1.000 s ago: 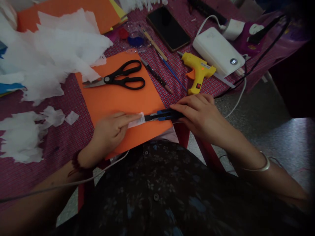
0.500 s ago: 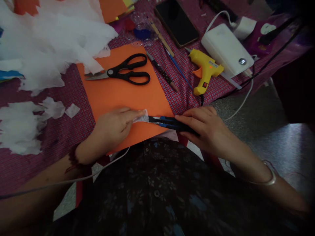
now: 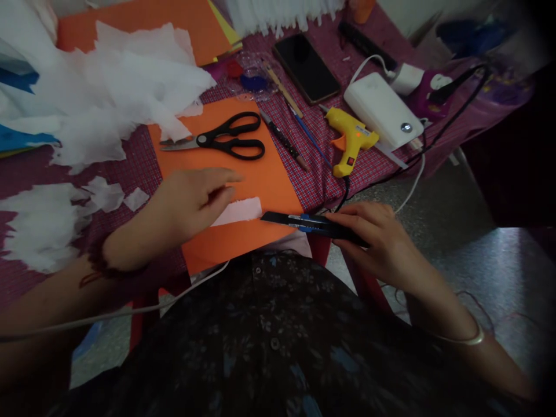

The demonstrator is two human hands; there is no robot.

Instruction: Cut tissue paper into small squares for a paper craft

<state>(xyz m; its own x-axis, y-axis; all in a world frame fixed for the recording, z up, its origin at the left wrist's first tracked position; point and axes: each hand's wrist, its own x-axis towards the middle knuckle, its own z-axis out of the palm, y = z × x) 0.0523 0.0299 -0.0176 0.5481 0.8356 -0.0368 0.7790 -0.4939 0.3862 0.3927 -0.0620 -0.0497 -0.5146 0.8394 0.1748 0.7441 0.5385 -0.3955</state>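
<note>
While the right hand (image 3: 377,240) grips a utility knife (image 3: 310,224) at the table's near edge, the left hand (image 3: 191,200) hovers open-fingered over a white strip (image 3: 238,211) on the orange sheet (image 3: 260,179).

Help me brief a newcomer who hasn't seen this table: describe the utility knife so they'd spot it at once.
Find the orange paper sheet on the checked tablecloth; at its near right corner the right hand holds the utility knife. Its tip points at a small white paper strip. Unlike the black-handled scissors farther up the sheet, it is one slim dark bar with a blue slider.

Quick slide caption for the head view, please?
Right hand grips a utility knife beside a white paper strip on orange card; left hand hovers above.
</note>
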